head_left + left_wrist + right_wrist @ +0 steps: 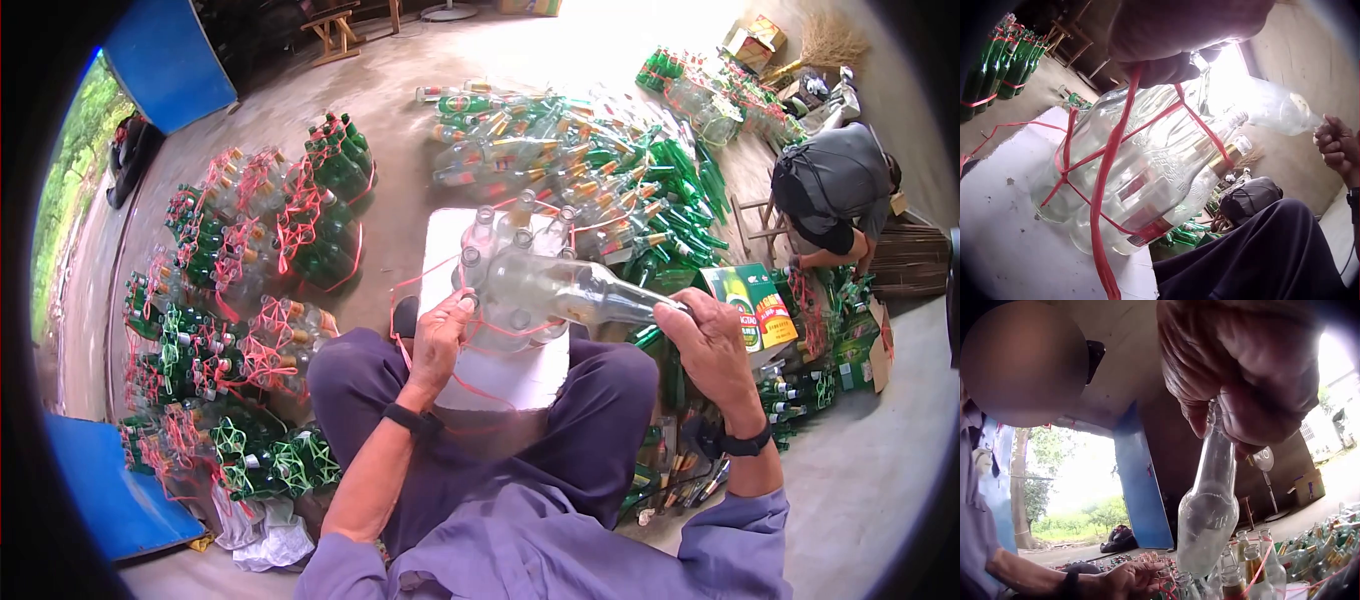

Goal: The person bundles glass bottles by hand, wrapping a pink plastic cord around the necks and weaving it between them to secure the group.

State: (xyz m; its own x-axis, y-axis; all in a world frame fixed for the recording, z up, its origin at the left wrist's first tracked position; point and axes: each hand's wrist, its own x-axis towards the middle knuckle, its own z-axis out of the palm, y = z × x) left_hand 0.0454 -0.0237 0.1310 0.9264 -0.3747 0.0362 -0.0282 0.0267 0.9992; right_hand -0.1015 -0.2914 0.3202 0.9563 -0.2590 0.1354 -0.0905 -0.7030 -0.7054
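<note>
My right hand grips a clear glass bottle by the neck. In the head view the bottle lies sideways, its base over a bundle of upright clear bottles. Red plastic twine runs around that bundle, which stands on a white board between the knees. At the bundle's near left, my left hand curls its fingers over the top of one bottle's neck, with twine coming out beneath them in the left wrist view. The right wrist view has the held bottle hanging below the right hand.
Tied bundles of green and clear bottles stand on the left. Loose bottles lie in a large heap ahead. On the right, another person bends over near a beer carton. Blue doors frame the opening.
</note>
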